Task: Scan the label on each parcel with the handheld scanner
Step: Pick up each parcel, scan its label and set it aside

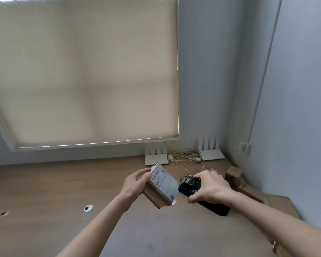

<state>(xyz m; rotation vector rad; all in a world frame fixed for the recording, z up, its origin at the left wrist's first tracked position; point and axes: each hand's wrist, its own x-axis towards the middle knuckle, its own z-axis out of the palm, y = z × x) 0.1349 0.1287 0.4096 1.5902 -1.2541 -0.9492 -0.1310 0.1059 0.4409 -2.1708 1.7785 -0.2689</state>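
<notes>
My left hand [135,184] grips a small brown cardboard parcel [156,196] above the table, tilted so its white printed label [164,183] faces up and to the right. My right hand [210,184] holds the black handheld scanner [190,185], its front end aimed at the label from close by on the right. The scanner's small yellowish screen shows on top. Part of the scanner is hidden under my fingers.
Several more cardboard parcels [233,174] lie against the right wall. A black object [217,207] lies on the wooden table [44,191] under my right hand. Two white routers [156,158] and loose cables [190,156] stand at the back. Cable holes [88,208] mark the left tabletop.
</notes>
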